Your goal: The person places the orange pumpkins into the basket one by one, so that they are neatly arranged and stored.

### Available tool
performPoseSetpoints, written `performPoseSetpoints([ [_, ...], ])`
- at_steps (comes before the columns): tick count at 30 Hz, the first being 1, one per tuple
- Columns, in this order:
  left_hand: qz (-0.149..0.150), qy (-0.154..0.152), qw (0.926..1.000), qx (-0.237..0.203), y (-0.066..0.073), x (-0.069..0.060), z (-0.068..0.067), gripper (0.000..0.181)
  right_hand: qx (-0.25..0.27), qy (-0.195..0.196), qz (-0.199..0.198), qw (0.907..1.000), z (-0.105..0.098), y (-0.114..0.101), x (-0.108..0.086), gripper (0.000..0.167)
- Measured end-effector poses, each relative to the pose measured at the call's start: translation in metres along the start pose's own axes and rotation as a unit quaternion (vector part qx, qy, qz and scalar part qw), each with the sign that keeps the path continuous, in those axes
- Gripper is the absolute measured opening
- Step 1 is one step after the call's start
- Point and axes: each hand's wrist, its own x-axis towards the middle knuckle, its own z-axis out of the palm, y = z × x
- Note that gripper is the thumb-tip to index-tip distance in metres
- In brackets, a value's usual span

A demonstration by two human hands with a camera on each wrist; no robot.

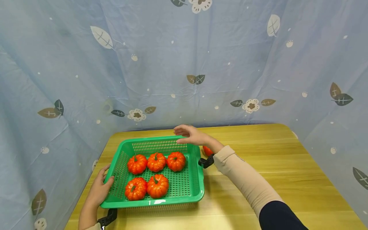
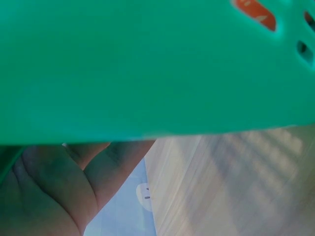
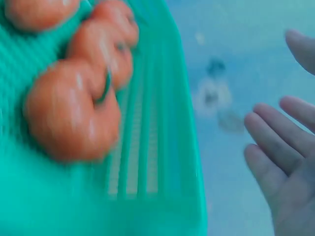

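A green plastic basket (image 1: 178, 200) holds several small orange pumpkins, three along its far side, including a pumpkin (image 1: 176, 161), and two nearer, including a pumpkin (image 1: 157, 186). My left hand (image 1: 100, 187) grips the basket's left rim, thumb over the inside and fingers outside. In the left wrist view the basket wall hides part of that hand (image 2: 54, 189). Above the far right corner of the basket is my right hand (image 1: 194, 135), fingers extended and holding nothing. The right wrist view shows this hand (image 3: 290, 172) apart from the rim, palm visible.
Another orange pumpkin (image 1: 207, 150) lies on the wooden table (image 1: 258, 153) right of the basket, partly hidden by my right forearm. A blue patterned curtain (image 1: 172, 64) hangs behind the table and along both sides. Below the basket's near side, its shadow falls on the table.
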Motion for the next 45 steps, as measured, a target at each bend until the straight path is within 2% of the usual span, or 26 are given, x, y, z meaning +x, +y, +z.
performPoseSetpoints([
  [4, -0.006, -0.001, 1.0, 0.005, -0.001, -0.001, -0.001, 0.063, 0.02, 0.094, 0.034, 0.9948, -0.03, 0.028, -0.026, 0.056],
  [9, -0.007, -0.002, 0.9999, 0.011, -0.002, -0.001, -0.001, 0.062, 0.033, 0.147, 0.096, 0.9839, -0.056, 0.056, -0.061, 0.063],
  [15, -0.008, -0.004, 1.0, 0.003, -0.003, -0.001, -0.001, 0.063, 0.013, 0.161, 0.164, 0.9731, -0.07, 0.085, -0.097, 0.076],
  [21, -0.008, -0.005, 0.9999, 0.004, -0.002, 0.0, -0.002, 0.063, 0.017, 0.141, 0.191, 0.9712, -0.066, 0.108, -0.12, 0.086],
  [25, -0.011, -0.003, 0.9999, 0.009, -0.001, 0.001, -0.003, 0.063, 0.036, 0.122, 0.2, 0.9716, -0.059, 0.119, -0.125, 0.093],
  [32, -0.008, -0.001, 0.9999, 0.011, 0.0, 0.002, -0.003, 0.062, 0.053, 0.11, 0.208, 0.9704, -0.042, 0.127, -0.119, 0.099],
  [41, -0.006, 0.005, 0.9998, 0.019, 0.001, 0.003, -0.002, 0.061, 0.004, 0.149, 0.205, 0.9673, -0.028, 0.126, -0.111, 0.101],
  [45, -0.003, 0.005, 0.9999, 0.016, 0.0, 0.004, -0.002, 0.061, 0.014, 0.167, 0.212, 0.9628, -0.026, 0.128, -0.107, 0.101],
])
